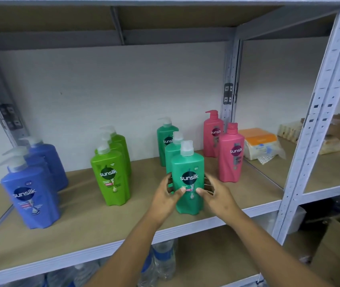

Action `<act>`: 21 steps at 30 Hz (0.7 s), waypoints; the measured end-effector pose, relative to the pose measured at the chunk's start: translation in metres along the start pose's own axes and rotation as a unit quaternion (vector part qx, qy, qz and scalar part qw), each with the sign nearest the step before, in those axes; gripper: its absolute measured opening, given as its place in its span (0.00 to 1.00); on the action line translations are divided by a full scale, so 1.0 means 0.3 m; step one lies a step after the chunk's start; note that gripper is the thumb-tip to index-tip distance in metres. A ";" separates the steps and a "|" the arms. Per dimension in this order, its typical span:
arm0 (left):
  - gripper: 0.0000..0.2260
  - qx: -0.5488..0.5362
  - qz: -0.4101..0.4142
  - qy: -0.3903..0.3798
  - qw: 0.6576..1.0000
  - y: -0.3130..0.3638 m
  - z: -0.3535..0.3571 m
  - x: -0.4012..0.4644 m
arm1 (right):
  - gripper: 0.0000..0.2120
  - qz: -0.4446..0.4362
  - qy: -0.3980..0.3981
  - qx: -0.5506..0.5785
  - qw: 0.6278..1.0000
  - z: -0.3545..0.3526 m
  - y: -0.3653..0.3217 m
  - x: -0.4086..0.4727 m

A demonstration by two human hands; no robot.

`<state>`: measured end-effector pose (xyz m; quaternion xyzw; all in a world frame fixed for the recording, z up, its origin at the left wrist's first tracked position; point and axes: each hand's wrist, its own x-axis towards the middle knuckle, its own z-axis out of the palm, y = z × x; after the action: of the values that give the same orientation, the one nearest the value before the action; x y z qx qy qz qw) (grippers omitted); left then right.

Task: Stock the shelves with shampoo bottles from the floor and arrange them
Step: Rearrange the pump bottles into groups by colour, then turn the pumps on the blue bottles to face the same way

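Hands (192,195) grip teal bottle (187,168) between green bottle (111,175) and pink bottle (230,154).

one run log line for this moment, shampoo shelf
step: arranging | both hands: left hand, right hand grip front teal shampoo pump bottle | bottle: upright on brown shelf board

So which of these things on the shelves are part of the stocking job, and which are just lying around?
Part of the job:
- teal bottle at the front of its row, held by the left hand and right hand
- blue bottles
- lime green bottles
- pink bottles
- shelf board

Lying about:
- orange-topped packs in the next bay
- water bottles on the shelf below
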<state>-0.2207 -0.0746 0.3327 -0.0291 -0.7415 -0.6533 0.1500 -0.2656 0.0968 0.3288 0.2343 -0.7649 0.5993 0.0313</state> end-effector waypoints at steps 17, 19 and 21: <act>0.17 0.153 0.026 0.049 0.987 0.074 -0.246 -0.263 | 0.22 -0.092 0.053 -0.163 0.981 0.179 -0.212 -0.210; 0.14 0.156 0.032 0.072 0.985 0.098 -0.334 -0.328 | 0.24 -0.089 0.014 -0.150 0.985 0.261 -0.268 -0.219; 0.13 0.170 0.038 0.091 0.980 0.124 -0.434 -0.385 | 0.24 -0.092 -0.023 -0.120 0.988 0.362 -0.327 -0.209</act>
<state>-0.0777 -0.1789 0.3514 0.0283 -0.8235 -0.5113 0.2444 -0.1458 -0.0010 0.3662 0.3117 -0.8069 0.4923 0.0970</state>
